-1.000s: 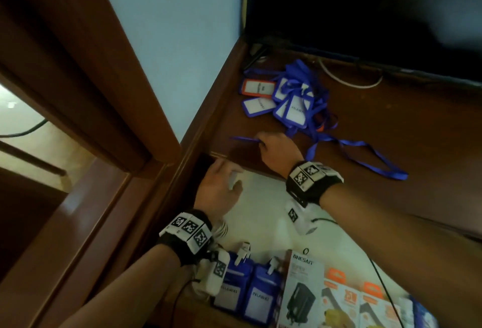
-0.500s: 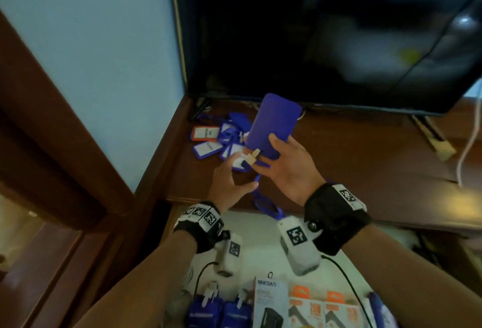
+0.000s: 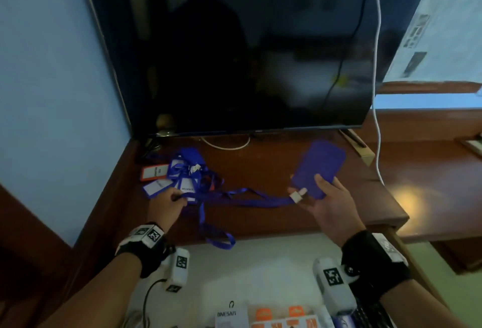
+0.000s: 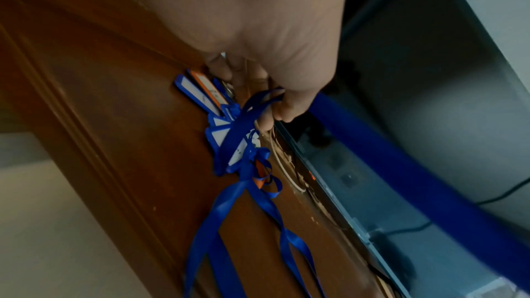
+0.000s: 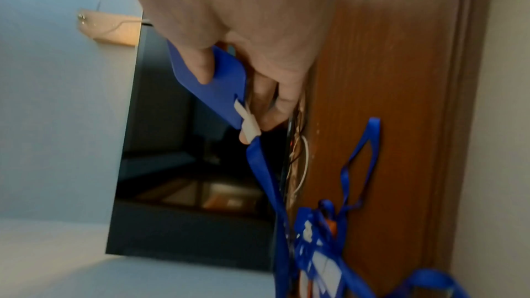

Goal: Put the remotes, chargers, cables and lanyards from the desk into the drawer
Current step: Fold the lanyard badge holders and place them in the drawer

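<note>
My right hand (image 3: 329, 198) grips a blue badge holder (image 3: 318, 166) with a white clip (image 3: 298, 195) above the brown desk (image 3: 273, 160); the wrist view shows thumb and fingers pinching the blue badge holder (image 5: 212, 80). Its blue strap (image 3: 250, 198) stretches leftward to my left hand (image 3: 167, 203), which pinches the strap (image 4: 249, 112) near its fingertips. A tangled pile of blue lanyards and badge cards (image 3: 180, 173) lies at the desk's left back corner beside the left hand. One strap loop (image 3: 217, 239) hangs over the desk's front edge above the open drawer (image 3: 263, 262).
A black TV screen (image 3: 242, 48) stands at the back of the desk, with a white cable (image 3: 227, 145) under it and another white cable (image 3: 377, 93) hanging at the right. The drawer holds boxed chargers (image 3: 281, 317) near its front. A blue wall (image 3: 52, 80) bounds the left.
My hands have moved apart: the right hand carried the badge holder to the right while the left kept hold of the strap, which is now drawn out between them. The head view rose.
</note>
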A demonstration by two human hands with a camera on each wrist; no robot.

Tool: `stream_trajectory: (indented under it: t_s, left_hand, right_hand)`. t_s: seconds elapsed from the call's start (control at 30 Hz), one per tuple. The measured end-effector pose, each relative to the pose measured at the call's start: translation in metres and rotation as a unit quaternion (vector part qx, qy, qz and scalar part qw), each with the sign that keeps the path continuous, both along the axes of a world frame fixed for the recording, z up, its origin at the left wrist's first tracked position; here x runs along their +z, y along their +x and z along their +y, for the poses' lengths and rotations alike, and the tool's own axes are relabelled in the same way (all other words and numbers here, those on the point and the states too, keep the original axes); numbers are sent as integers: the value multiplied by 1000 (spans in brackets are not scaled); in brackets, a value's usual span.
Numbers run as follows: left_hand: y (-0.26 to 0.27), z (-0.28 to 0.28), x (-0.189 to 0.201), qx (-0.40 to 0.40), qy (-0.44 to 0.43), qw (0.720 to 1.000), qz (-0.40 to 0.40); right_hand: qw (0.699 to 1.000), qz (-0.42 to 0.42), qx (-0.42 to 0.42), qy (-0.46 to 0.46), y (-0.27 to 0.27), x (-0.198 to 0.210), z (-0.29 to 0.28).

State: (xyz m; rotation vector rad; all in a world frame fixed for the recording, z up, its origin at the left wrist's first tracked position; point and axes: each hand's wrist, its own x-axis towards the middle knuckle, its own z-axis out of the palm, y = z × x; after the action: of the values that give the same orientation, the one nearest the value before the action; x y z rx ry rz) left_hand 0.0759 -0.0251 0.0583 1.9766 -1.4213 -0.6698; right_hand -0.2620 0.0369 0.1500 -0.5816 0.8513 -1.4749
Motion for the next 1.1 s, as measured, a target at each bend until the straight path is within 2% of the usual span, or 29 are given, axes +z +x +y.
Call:
stream_trajectory:
  t_s: [0.1, 0.2, 0.3, 0.4, 0.5, 0.57, 0.67, 0.77, 0.83, 0.87, 0.93, 1.03, 1.1]
  left_hand:
    - [2, 12, 2, 17, 8, 1000, 1]
    - [-9, 32, 2, 13, 27, 999, 19]
    - [-28, 56, 0, 10, 33, 991, 127]
    - [-59, 84, 4, 2, 25, 970, 240]
    - [-95, 110, 18, -11, 50, 942, 331]
    - [-117, 120, 21, -24, 114, 918, 380]
    - [-139, 126, 22, -6, 214, 869, 445]
    - [-150, 130, 22, -30, 267, 838, 475]
    - [-155, 135, 25, -51, 268, 829, 489]
    - [-156, 137, 27, -65, 253, 829, 495]
    - [-158, 140, 29, -110, 216, 839, 488]
    - [-156, 145, 32, -147, 199, 837, 487]
    - [-154, 146, 31, -152, 193, 835, 493]
  right_hand:
    - [994, 94, -52, 10, -26, -17, 13]
    - [974, 218, -46, 28, -45, -36, 26]
    - [957, 288, -31, 37, -51, -49, 35]
    - [929, 370, 5, 8, -48, -58, 42]
    - [874, 469, 80, -97, -39, -61, 52]
    - [827, 523, 120, -168, -29, -61, 60]
    - [771, 567, 144, -253, -20, -67, 68]
    - [733, 595, 165, -284, -15, -74, 71]
    - [715, 610, 164, -301, -10, -78, 72]
    - [714, 610, 167, -302, -8, -78, 73]
    - [733, 591, 177, -287, -4, -79, 74]
    - [782, 547, 157, -253, -1, -75, 74]
    - [833, 497, 167, -177, -2, -72, 72]
